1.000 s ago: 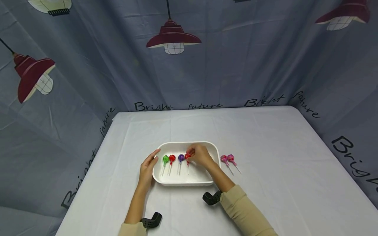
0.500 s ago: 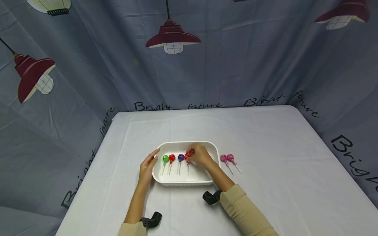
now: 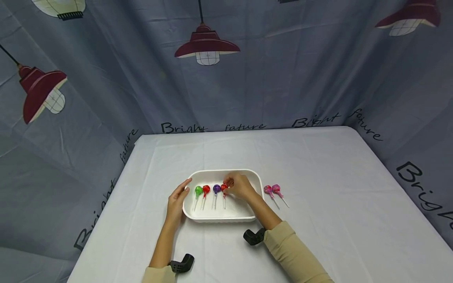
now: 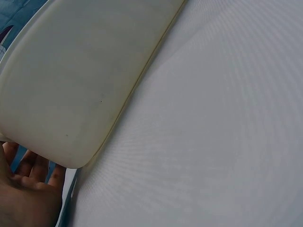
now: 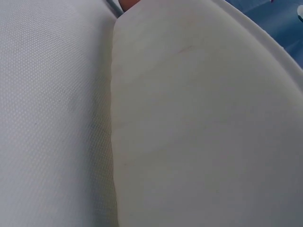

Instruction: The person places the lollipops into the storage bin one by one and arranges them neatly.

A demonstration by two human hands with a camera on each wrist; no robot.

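A grey-blue curtain (image 3: 106,98) printed with red lamps encloses your table (image 3: 318,204), which carries a white cloth. Your left hand (image 3: 178,197) rests with relaxed fingers against the left rim of the white tray (image 3: 226,216), holding nothing. Inside the tray, from the left, lie a green lollipop (image 3: 198,191), a red lollipop (image 3: 206,190) and a purple lollipop (image 3: 216,189). Your right hand (image 3: 240,186) pinches the head of a second red lollipop (image 3: 223,188) inside the tray. Two pink lollipops (image 3: 272,191) lie on the cloth just beside the tray's right rim.
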